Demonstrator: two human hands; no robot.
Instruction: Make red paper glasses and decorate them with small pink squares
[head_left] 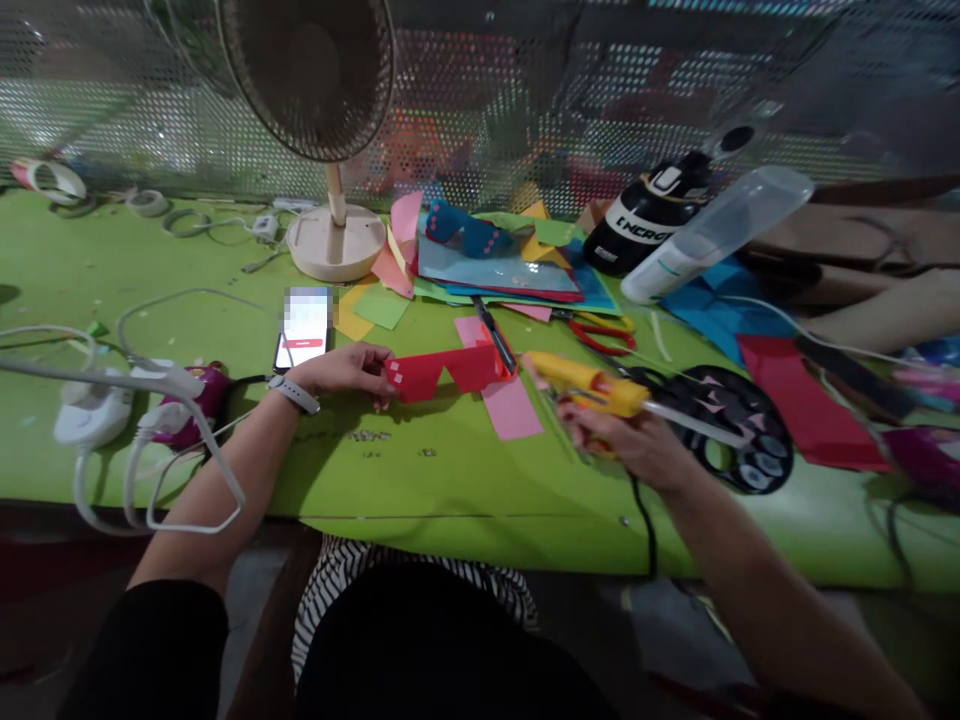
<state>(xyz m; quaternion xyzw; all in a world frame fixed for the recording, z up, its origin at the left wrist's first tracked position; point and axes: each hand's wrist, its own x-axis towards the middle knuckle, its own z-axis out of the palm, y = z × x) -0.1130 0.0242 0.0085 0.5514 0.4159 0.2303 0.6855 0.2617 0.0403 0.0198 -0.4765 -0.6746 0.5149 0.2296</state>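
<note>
Between its thumb and fingers my left hand (360, 372) pinches a red paper mask (424, 376) by its left end; small pink diamonds decorate that end. My right hand (619, 437) is wrapped round the handle of a yellow hot glue gun (581, 382), and a clear glue stick sticks out of its back. The gun's nozzle points left, near the mask's right end. Behind that end lies a black and orange tool (495, 335), perhaps a cutter. A pink paper strip (514, 410) lies beneath on the green table. Small shiny bits (369, 436) are scattered in front of the mask.
A fan (337, 240) stands behind the phone (306, 325). Stacked coloured sheets (495, 272) bear a blue mask (465, 232). Red-handled scissors (604, 335), a black round tray (765, 425) and bottles (637, 215) are at right. White cables (217, 450) loop across my left forearm.
</note>
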